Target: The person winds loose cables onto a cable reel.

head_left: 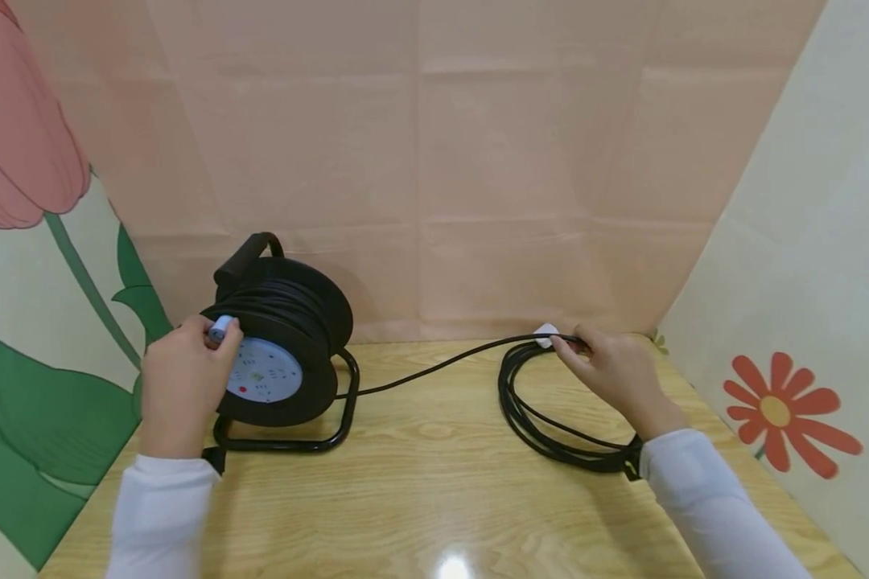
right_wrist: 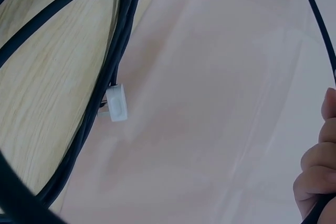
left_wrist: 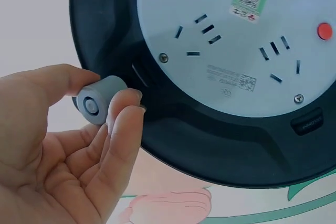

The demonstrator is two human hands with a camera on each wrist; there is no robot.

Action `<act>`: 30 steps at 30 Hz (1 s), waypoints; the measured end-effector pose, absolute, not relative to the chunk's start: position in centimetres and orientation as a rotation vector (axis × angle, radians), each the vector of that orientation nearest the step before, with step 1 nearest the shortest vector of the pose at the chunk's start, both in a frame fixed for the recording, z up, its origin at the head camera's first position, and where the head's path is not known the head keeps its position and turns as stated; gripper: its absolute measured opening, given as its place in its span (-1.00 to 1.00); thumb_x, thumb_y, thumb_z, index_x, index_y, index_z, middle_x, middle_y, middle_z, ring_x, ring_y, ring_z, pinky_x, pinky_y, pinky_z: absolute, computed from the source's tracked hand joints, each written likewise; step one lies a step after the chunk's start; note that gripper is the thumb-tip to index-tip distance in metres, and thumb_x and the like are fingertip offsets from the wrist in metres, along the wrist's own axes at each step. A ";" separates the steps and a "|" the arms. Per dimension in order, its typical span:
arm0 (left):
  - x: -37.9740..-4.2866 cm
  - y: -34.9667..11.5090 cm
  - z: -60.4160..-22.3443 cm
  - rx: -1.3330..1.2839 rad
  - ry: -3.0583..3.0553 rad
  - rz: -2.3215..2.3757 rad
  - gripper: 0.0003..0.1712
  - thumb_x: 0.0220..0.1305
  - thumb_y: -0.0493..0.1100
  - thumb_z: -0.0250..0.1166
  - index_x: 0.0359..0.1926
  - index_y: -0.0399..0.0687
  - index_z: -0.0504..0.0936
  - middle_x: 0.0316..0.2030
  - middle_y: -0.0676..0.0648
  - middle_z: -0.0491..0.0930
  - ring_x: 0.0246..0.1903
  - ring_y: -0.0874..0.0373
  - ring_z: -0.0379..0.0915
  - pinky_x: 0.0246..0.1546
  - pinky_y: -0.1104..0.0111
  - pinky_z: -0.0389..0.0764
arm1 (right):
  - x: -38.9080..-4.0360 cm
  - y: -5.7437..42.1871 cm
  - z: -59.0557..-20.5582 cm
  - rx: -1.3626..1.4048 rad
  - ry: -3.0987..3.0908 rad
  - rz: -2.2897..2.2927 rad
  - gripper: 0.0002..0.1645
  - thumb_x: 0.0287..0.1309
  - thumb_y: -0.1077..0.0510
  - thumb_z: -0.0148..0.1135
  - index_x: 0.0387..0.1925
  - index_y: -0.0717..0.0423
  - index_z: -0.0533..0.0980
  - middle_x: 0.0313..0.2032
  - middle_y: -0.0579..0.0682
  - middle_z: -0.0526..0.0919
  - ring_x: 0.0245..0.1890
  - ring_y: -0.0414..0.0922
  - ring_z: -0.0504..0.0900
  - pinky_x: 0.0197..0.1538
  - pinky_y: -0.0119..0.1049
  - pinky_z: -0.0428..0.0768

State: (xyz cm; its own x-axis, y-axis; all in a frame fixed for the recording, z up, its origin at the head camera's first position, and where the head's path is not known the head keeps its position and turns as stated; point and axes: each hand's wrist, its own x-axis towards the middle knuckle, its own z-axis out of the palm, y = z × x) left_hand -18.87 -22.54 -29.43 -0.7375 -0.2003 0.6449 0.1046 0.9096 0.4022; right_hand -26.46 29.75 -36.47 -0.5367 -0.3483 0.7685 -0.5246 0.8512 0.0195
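A black cable reel point(head_left: 278, 402) stands on the left of the table, wound with black cable and carrying a pale round socket panel point(left_wrist: 226, 51). My left hand point(head_left: 184, 382) pinches the grey knob point(left_wrist: 107, 90) on the reel's flange between thumb and fingers. From the reel's foot a stretch of cable point(head_left: 434, 368) rises to the right, where my right hand point(head_left: 619, 374) grips it above the table. Below that hand lies a loose coil of cable point(head_left: 510, 402). A white plug point(right_wrist: 117, 103) sits at the coil's far side.
The reel rests on a black tubular stand point(head_left: 290, 445) with a handle point(head_left: 242, 257) on top. Behind the wooden table point(head_left: 420, 498) hangs a pinkish sheet point(head_left: 478, 161). Walls with painted flowers point(head_left: 782, 414) flank both sides.
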 end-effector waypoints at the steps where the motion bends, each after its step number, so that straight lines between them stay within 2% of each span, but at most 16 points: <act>1: -18.9 -22.4 -29.4 0.067 -2.346 -0.539 -0.56 0.43 -0.04 0.21 -0.39 -0.41 0.52 -0.61 -0.25 0.51 -0.66 -0.11 0.42 -0.65 0.17 0.40 | -26.5 29.7 -36.5 0.629 -2.205 0.274 -0.74 0.15 0.01 0.39 -0.50 -0.04 0.48 -0.71 -0.26 0.38 -0.81 -0.30 0.08 -0.73 -0.34 0.06; 5: -19.1 -22.2 -29.4 0.044 -2.357 -0.511 -0.53 0.46 -0.03 0.16 -0.41 -0.40 0.52 -0.63 -0.25 0.49 -0.67 -0.14 0.43 -0.64 0.06 0.45 | -26.5 29.4 -36.6 0.600 -2.264 0.277 -0.73 0.19 0.01 0.40 -0.48 -0.05 0.47 -0.73 -0.25 0.32 -0.81 -0.29 0.07 -0.74 -0.33 0.04; 12: -19.2 -22.1 -29.3 0.005 -2.384 -0.442 -0.44 0.52 -0.03 0.07 -0.43 -0.49 0.53 -0.55 -0.42 0.53 -0.56 -0.34 0.51 -0.54 -0.15 0.49 | -26.4 28.9 -36.3 0.546 -2.320 0.270 -0.74 0.26 -0.04 0.36 -0.43 -0.04 0.49 -0.75 -0.22 0.24 -0.81 -0.24 0.12 -0.74 -0.29 0.07; 20: -19.0 -21.6 -29.2 -0.013 -2.412 -0.411 -0.43 0.54 -0.04 0.04 -0.47 -0.49 0.51 -0.63 -0.36 0.49 -0.63 -0.27 0.47 -0.58 -0.12 0.48 | -26.5 27.8 -35.7 0.519 -2.328 0.266 -0.54 0.29 -0.08 0.32 -0.55 -0.06 0.30 -0.77 -0.20 0.12 -0.82 -0.20 0.07 -0.74 -0.28 0.04; 26: -19.0 -20.9 -29.2 -0.042 -2.393 -0.369 -0.46 0.53 -0.08 0.07 -0.42 -0.55 0.53 -0.60 -0.41 0.51 -0.61 -0.31 0.51 -0.55 -0.14 0.56 | -26.7 27.6 -35.6 0.538 -2.292 0.270 -0.57 0.27 -0.18 0.32 -0.53 -0.08 0.39 -0.78 -0.23 0.13 -0.82 -0.25 0.03 -0.75 -0.30 0.01; 30: -19.1 -20.2 -29.7 -0.070 -2.359 -0.337 -0.49 0.51 -0.11 0.10 -0.45 -0.52 0.51 -0.66 -0.35 0.48 -0.67 -0.25 0.49 -0.59 -0.12 0.57 | -26.9 27.6 -35.7 0.534 -2.281 0.258 -0.60 0.21 -0.17 0.38 -0.51 -0.07 0.43 -0.81 -0.23 0.14 -0.83 -0.25 0.02 -0.76 -0.30 -0.02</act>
State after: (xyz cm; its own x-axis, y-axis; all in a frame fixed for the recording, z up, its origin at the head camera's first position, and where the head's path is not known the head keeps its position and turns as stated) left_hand -19.06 -20.21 -29.70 -0.7249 -0.0471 0.6872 0.1472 0.9640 0.2213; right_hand -26.92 27.58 -35.69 -0.6197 -0.2971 0.7264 -0.4518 0.8919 -0.0207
